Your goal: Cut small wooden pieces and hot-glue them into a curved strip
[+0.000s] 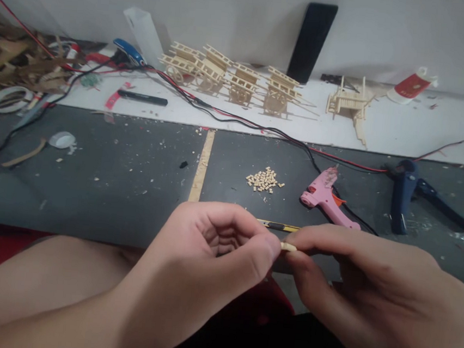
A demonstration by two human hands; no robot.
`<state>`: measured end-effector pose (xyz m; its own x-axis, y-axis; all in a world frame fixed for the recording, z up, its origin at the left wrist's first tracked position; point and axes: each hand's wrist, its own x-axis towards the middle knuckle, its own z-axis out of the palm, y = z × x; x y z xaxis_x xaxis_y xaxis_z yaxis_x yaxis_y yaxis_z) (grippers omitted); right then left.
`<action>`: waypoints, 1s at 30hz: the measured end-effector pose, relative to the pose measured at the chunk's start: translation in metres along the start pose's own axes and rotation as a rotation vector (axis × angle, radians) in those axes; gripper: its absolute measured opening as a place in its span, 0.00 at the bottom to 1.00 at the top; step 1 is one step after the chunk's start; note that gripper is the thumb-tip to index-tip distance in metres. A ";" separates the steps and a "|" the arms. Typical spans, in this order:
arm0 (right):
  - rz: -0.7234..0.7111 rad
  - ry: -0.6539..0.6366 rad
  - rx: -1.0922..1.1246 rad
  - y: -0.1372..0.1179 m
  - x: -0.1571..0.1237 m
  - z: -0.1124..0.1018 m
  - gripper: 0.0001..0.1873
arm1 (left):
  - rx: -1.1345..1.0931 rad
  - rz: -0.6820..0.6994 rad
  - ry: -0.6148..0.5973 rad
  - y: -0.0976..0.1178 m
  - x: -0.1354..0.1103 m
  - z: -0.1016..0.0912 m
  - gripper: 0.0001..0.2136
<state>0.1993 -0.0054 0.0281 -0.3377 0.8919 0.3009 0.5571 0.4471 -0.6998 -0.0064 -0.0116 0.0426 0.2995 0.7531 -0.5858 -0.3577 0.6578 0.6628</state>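
Observation:
Between the fingertips of both hands is a small pale wooden piece, partly covered by the fingers. My left hand pinches its left end with thumb and forefinger. On its right end, the thumb and forefinger of my right hand are closed. Just behind the fingertips a yellow and black utility knife lies near the table's front edge, partly hidden by my hands. Beyond it is a small heap of tiny wooden bits. A pink glue gun lies to the right of the heap.
Several miniature wooden carts stand along the white back strip, with another wooden model to their right. Blue cutters lie at the right. Black and red cables cross the table. A wooden strip lies left of the heap.

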 end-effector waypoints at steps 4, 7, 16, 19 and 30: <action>-0.003 0.077 -0.024 0.004 -0.007 0.001 0.14 | 0.018 0.013 0.010 0.001 0.000 0.000 0.07; -0.001 0.063 -0.009 0.004 -0.006 -0.001 0.14 | 0.057 0.050 0.020 0.002 0.000 0.000 0.07; -0.023 0.067 0.089 0.001 -0.001 -0.002 0.13 | 0.382 0.258 0.042 0.002 -0.009 -0.001 0.06; -0.037 0.041 0.071 -0.003 0.003 -0.004 0.13 | 0.463 0.322 0.029 0.000 -0.010 -0.001 0.03; -0.066 -0.097 0.063 -0.004 0.001 -0.012 0.09 | 0.629 0.427 0.067 -0.002 -0.010 0.002 0.05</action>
<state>0.2059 -0.0056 0.0388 -0.4453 0.8484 0.2862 0.4834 0.4968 -0.7207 -0.0075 -0.0202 0.0482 0.1870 0.9544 -0.2327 0.1472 0.2070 0.9672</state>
